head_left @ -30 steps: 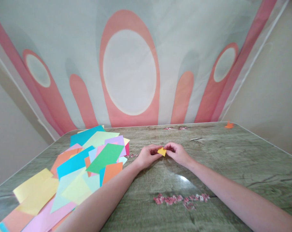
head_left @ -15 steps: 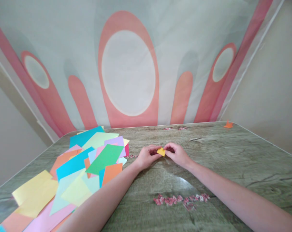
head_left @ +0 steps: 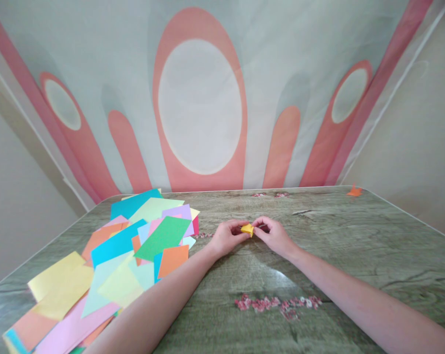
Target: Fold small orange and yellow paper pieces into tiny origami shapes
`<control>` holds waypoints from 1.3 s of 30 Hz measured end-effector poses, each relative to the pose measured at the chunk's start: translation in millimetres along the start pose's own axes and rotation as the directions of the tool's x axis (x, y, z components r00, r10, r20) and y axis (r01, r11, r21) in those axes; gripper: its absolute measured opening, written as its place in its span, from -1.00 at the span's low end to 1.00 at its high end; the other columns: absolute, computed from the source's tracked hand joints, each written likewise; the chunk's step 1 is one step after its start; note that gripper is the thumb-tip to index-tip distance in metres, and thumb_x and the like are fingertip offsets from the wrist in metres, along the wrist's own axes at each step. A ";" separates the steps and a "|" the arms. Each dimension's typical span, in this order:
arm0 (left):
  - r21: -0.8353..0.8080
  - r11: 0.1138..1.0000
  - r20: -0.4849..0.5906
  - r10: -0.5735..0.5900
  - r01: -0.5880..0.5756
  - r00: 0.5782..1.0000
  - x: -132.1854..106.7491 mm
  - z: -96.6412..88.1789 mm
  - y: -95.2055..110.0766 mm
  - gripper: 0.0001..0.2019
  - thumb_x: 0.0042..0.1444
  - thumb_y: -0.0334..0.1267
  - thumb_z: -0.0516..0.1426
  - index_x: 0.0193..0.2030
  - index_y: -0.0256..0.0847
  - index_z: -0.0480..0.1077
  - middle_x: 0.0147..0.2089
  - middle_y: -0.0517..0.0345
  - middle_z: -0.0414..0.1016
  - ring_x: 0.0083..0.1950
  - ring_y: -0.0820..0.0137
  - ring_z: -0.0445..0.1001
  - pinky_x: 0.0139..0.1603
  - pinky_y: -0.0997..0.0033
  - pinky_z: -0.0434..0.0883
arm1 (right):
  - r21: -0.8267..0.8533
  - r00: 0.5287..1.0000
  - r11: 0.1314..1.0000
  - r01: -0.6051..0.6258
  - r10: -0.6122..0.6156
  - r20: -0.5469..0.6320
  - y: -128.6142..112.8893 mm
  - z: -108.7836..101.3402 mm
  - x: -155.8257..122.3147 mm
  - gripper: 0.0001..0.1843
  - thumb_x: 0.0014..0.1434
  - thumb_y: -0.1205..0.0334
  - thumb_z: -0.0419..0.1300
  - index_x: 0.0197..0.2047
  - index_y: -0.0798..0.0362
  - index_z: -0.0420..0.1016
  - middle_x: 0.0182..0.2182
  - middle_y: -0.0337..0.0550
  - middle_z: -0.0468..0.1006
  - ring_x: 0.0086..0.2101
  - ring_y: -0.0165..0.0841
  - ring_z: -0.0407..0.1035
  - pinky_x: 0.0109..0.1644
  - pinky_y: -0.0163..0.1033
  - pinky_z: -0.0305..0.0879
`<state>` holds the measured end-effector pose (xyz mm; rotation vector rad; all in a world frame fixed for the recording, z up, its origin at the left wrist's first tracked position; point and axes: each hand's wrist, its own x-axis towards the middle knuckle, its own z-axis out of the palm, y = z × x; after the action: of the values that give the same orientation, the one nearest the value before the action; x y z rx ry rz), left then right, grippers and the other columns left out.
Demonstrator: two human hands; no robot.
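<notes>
A small folded piece of yellow paper (head_left: 248, 229) is held between both hands, just above the middle of the table (head_left: 215, 305). My left hand (head_left: 227, 239) pinches its left side with the thumb below and the fingers above. My right hand (head_left: 273, 235) grips its right end between thumb and fingertips. The fingertips hide parts of the paper, so its full folded shape does not show.
Loose coloured paper sheets (head_left: 163, 238) lie in an overlapping heap on the left, partly under my left forearm. A folded orange paper figure (head_left: 354, 191) sits at the far right corner. Behind the table hangs a pink and grey patterned cloth (head_left: 200, 182).
The yellow paper has turned in my fingers and looks narrower and more tilted. Both hands still hold it. The whole view has shifted slightly.
</notes>
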<state>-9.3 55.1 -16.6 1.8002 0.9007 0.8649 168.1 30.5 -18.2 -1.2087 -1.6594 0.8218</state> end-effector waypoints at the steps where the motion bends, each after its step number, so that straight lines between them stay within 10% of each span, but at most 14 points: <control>1: 0.025 1.000 -0.010 0.009 -0.008 1.000 -0.5 0.6 1.3 -0.60 -0.06 -0.23 0.19 -0.05 -0.32 0.40 -0.10 -0.03 0.46 -0.21 0.36 0.47 -0.14 0.38 0.41 | -0.009 1.000 1.000 0.005 -0.005 -0.001 0.0 0.5 -0.4 -0.89 0.03 0.26 0.10 -0.34 0.06 0.38 -0.44 -0.22 0.48 -0.43 -0.39 0.37 -0.32 -0.28 0.29; 8: 0.341 0.940 -0.076 0.053 -0.024 0.996 -8.1 5.1 13.2 -0.63 -0.03 -0.36 0.07 -0.03 -0.22 0.39 -0.15 0.08 0.48 -0.21 0.37 0.44 -0.16 0.41 0.39 | -0.233 0.995 0.970 0.068 -0.083 -0.053 0.3 3.7 -5.3 -0.90 0.01 0.29 0.11 -0.35 0.04 0.40 -0.42 -0.21 0.47 -0.39 -0.37 0.35 -0.28 -0.27 0.26; 28: 0.912 0.358 0.159 0.139 -0.200 0.977 -7.8 9.2 38.2 -0.87 0.07 -0.32 0.05 -0.31 -0.24 0.41 -0.35 0.02 0.42 -0.26 0.28 0.39 -0.20 0.32 0.26 | -0.586 0.982 0.789 0.186 -0.170 0.083 -12.2 3.3 -10.8 -0.87 -0.05 0.29 0.17 -0.35 0.06 0.40 -0.43 -0.14 0.41 -0.32 -0.29 0.25 -0.21 -0.22 0.16; 39: 0.916 0.360 0.139 0.122 -0.174 0.983 -10.9 7.8 30.6 -0.85 0.14 -0.33 -0.03 -0.28 -0.24 0.36 -0.30 0.04 0.42 -0.27 0.32 0.39 -0.26 0.40 0.29 | -0.492 0.978 0.848 0.195 -0.129 0.165 -7.7 -6.1 -8.1 -0.74 -0.08 0.40 0.10 -0.27 0.06 0.48 -0.42 -0.16 0.40 -0.34 -0.33 0.28 -0.24 -0.28 0.19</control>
<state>-1.4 32.9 7.2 2.9248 1.3698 0.3558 172.0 20.5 -11.3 -1.3586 -2.1357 0.3619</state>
